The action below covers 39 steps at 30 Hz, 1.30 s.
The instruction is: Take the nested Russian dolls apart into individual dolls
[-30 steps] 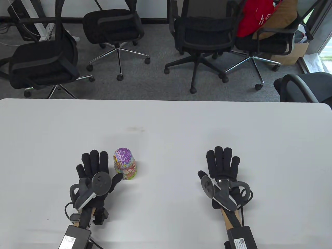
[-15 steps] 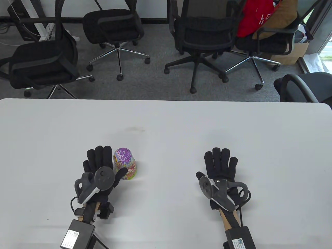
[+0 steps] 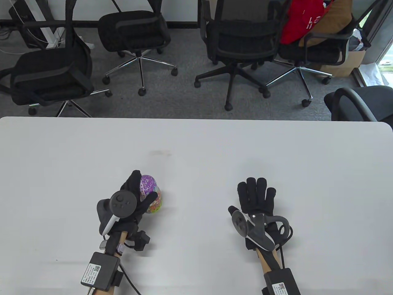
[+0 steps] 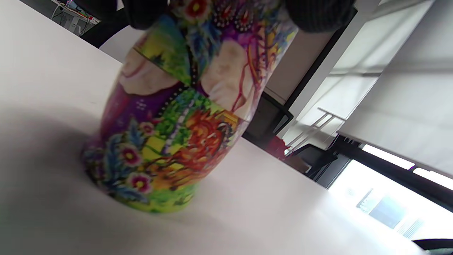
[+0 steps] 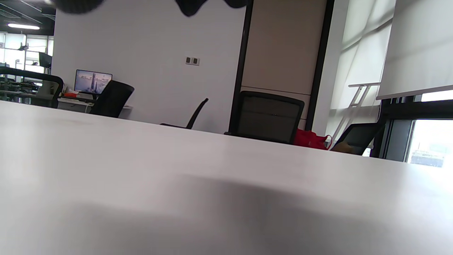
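A colourful painted nesting doll [image 3: 151, 194] stands upright on the white table [image 3: 196, 147], left of centre. My left hand [image 3: 138, 193] grips its upper part, fingers on the far left side and thumb across the near side. In the left wrist view the doll [image 4: 170, 117] fills the frame, base on the table, with fingertips [image 4: 318, 14] on its top half. My right hand [image 3: 256, 195] lies flat and spread on the table, empty, well to the right of the doll. The right wrist view shows only bare table [image 5: 212, 184] and fingertips [image 5: 191, 7] at the top edge.
Several black office chairs [image 3: 242, 43] stand on the grey carpet beyond the table's far edge [image 3: 196, 118]. A red bag [image 3: 299, 21] lies on one chair at the back right.
My left hand has moved right from flat beside the doll and closed around its upper part. My right hand has slid slightly left and nearer, still flat.
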Tool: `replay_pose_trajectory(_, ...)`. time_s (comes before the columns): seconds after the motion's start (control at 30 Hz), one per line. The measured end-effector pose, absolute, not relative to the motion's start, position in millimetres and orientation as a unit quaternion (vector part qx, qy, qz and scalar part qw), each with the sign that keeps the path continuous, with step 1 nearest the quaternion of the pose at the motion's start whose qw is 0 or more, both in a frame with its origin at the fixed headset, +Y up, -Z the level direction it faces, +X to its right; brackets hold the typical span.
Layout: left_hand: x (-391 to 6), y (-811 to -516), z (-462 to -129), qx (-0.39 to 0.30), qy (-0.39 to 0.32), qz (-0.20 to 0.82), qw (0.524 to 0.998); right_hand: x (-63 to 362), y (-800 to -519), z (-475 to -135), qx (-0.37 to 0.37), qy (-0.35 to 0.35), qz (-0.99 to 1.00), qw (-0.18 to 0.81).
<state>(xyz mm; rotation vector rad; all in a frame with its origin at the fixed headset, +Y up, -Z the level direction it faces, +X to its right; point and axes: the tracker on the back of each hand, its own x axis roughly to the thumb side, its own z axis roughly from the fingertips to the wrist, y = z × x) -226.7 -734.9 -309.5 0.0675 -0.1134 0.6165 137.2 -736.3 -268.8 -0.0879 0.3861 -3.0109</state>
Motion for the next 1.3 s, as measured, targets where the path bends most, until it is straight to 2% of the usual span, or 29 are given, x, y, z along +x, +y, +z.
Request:
replay_pose_trajectory(0.2, -225, -734, -308, 0.062, -0.057, 0.298, 0.951, 129, -738, -267, -0.049, 0.117, -0.992, 0.004)
replay_pose_trajectory(0.47, -214, -720, -297, 0.073, -0.093, 0.323, 0.939, 109, -735, -259, -0.100, 0.078, -0.981, -0.145)
replay_pose_trajectory(0.63, -197, -710, -290, 0.061, -0.133, 0.391, 0.909, 92, -738, -257, -0.144, 0.029, -0.961, -0.236)
replay_pose_trajectory(0.87, -169, -702, -281, 0.025, -0.186, 0.466, 0.865, 76, -743, -254, -0.186, -0.022, -0.938, -0.292)
replay_pose_trajectory(1.13, -149, -700, -272, -0.014, -0.225, 0.536, 0.813, 71, -747, -253, -0.207, -0.011, -0.914, -0.349)
replay_pose_trajectory(1.2, -146, -699, -270, -0.002, -0.220, 0.531, 0.819, 74, -749, -252, -0.184, 0.020, -0.915, -0.360)
replay_pose_trajectory(1.3, -144, -700, -268, 0.002, -0.221, 0.520, 0.825, 74, -747, -249, -0.185, 0.070, -0.931, -0.306)
